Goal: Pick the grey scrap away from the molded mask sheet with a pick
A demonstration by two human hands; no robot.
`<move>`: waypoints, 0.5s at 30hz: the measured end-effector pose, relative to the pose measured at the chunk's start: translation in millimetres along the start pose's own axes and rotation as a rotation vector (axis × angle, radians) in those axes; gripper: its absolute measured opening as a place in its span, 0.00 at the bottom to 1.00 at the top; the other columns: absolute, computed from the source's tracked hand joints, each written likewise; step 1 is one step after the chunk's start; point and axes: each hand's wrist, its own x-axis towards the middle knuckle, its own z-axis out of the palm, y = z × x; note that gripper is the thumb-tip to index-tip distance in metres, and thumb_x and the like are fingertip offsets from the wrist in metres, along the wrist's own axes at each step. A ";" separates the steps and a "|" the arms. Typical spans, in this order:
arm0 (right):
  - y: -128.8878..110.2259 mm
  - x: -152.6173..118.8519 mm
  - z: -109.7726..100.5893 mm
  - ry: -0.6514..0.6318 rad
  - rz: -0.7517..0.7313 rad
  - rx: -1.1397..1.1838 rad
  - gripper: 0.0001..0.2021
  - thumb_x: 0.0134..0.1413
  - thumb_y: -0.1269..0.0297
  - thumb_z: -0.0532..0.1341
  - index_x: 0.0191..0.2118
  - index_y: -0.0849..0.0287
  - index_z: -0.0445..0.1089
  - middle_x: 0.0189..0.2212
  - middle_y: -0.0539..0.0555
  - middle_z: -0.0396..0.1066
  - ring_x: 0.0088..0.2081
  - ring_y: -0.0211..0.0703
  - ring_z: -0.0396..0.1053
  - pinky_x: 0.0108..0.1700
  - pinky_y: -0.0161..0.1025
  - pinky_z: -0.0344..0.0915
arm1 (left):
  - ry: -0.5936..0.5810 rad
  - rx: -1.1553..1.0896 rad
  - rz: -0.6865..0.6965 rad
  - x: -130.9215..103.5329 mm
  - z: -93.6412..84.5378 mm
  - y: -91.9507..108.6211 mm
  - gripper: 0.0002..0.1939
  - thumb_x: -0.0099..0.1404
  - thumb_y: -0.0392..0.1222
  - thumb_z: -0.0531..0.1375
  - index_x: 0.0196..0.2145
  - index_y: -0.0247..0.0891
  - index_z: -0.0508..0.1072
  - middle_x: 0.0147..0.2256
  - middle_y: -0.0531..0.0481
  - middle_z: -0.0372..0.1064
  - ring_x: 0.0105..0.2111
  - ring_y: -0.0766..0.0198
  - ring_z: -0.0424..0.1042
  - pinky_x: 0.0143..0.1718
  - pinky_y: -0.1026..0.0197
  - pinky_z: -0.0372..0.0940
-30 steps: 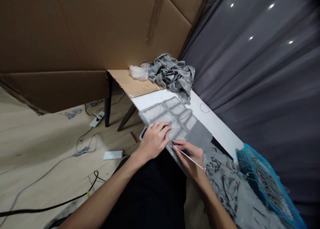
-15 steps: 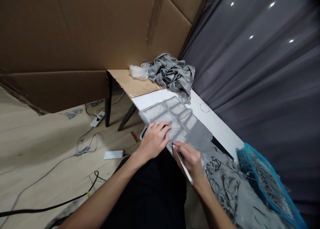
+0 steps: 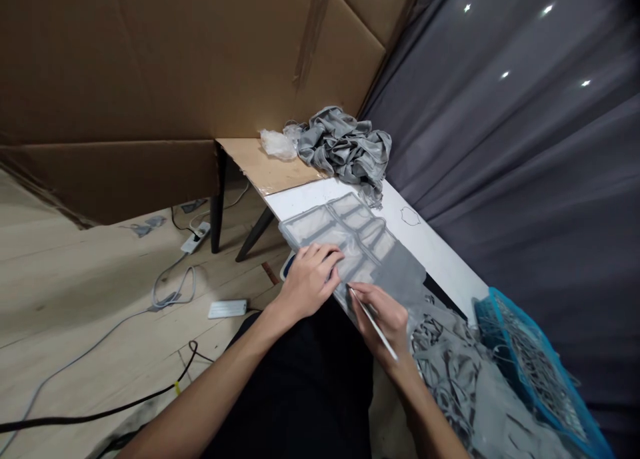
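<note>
A grey sheet [image 3: 400, 270] with several pale rectangular panels framed in darker grey lies across the near edge of the white table [image 3: 445, 259]. On its near part rests my left hand [image 3: 314, 275], fingers spread and slightly bent against the surface. Just right of it, my right hand [image 3: 383, 315] is closed in a pen-like grip around a slim silver knife-like tool [image 3: 383, 335]. The tool's tip meets the sheet near my left thumb; its back end slants toward my right wrist. Its exact kind is too small to make out.
Crumpled grey material [image 3: 345, 145] and clear plastic [image 3: 279, 144] lie at the table's far end. Grey scraps [image 3: 450, 372] heap at the right beside a blue basket [image 3: 533, 359] of thin grey strips. A cardboard box [image 3: 165, 65] stands ahead; cables and a power strip [image 3: 196, 237] lie on the floor.
My right hand has shifted slightly right and turned, so the tool shows its narrow edge and its tip sits a little further right. My left hand stays in place.
</note>
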 end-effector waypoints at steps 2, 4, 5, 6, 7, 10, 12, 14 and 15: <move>1.8 0.6 -1.2 -0.006 0.112 0.067 0.08 0.73 0.73 0.66 0.42 0.53 0.81 0.41 0.57 0.87 0.41 0.48 0.86 0.46 0.42 0.83 | -0.004 -0.003 -0.002 -0.1 0.1 -0.3 0.16 0.79 0.36 0.57 0.60 0.41 0.78 0.59 0.44 0.79 0.58 0.48 0.74 0.61 0.43 0.65; 3.9 1.1 -1.7 0.003 0.221 0.147 0.08 0.71 0.70 0.68 0.38 0.53 0.82 0.39 0.57 0.86 0.40 0.49 0.86 0.44 0.42 0.83 | -0.009 -0.004 -0.006 -0.1 -0.1 -0.4 0.17 0.79 0.36 0.57 0.60 0.41 0.78 0.59 0.44 0.79 0.58 0.48 0.74 0.61 0.43 0.65; 4.8 1.2 -1.7 0.007 0.267 0.189 0.08 0.70 0.68 0.70 0.36 0.53 0.82 0.39 0.57 0.86 0.40 0.49 0.86 0.44 0.43 0.83 | -0.010 -0.004 -0.007 -0.1 -0.3 -0.4 0.17 0.79 0.36 0.57 0.60 0.42 0.78 0.59 0.44 0.79 0.58 0.48 0.74 0.61 0.43 0.65; 5.6 1.2 -1.6 0.011 0.304 0.229 0.09 0.70 0.67 0.70 0.35 0.53 0.82 0.38 0.57 0.86 0.40 0.50 0.86 0.44 0.43 0.83 | -0.011 -0.004 -0.007 0.0 -0.5 -0.3 0.17 0.79 0.36 0.57 0.60 0.42 0.78 0.59 0.44 0.79 0.59 0.48 0.74 0.61 0.43 0.65; 6.1 1.2 -1.4 0.012 0.331 0.264 0.09 0.69 0.66 0.71 0.34 0.53 0.82 0.37 0.57 0.86 0.40 0.50 0.86 0.44 0.44 0.83 | -0.012 -0.004 -0.007 0.1 -0.7 -0.3 0.17 0.79 0.36 0.57 0.60 0.41 0.78 0.59 0.44 0.79 0.59 0.48 0.73 0.61 0.43 0.65; 6.0 1.0 -0.4 0.025 0.359 0.315 0.08 0.69 0.65 0.72 0.34 0.54 0.83 0.38 0.58 0.87 0.41 0.52 0.86 0.46 0.46 0.84 | -0.017 -0.006 -0.008 0.3 -1.2 0.0 0.17 0.79 0.36 0.56 0.60 0.41 0.78 0.59 0.44 0.79 0.58 0.48 0.73 0.61 0.43 0.65; 5.3 1.0 0.2 0.050 0.344 0.309 0.09 0.69 0.65 0.72 0.34 0.54 0.82 0.38 0.59 0.87 0.41 0.53 0.87 0.48 0.48 0.84 | -0.020 -0.009 -0.009 0.4 -1.5 0.2 0.17 0.79 0.36 0.56 0.60 0.42 0.78 0.59 0.44 0.79 0.58 0.48 0.73 0.61 0.43 0.65; 4.7 1.2 0.4 0.055 0.316 0.280 0.08 0.69 0.65 0.72 0.34 0.53 0.82 0.40 0.59 0.88 0.42 0.54 0.87 0.49 0.49 0.84 | -0.021 -0.012 -0.011 0.3 -1.9 0.4 0.17 0.79 0.36 0.56 0.60 0.43 0.78 0.59 0.44 0.79 0.58 0.48 0.73 0.62 0.43 0.64; 4.4 1.4 0.3 0.047 0.302 0.261 0.08 0.69 0.66 0.72 0.35 0.53 0.82 0.41 0.59 0.88 0.43 0.54 0.87 0.50 0.49 0.84 | -0.022 -0.013 -0.012 0.3 -2.1 0.5 0.17 0.79 0.36 0.56 0.60 0.43 0.78 0.59 0.44 0.79 0.59 0.48 0.73 0.62 0.43 0.64</move>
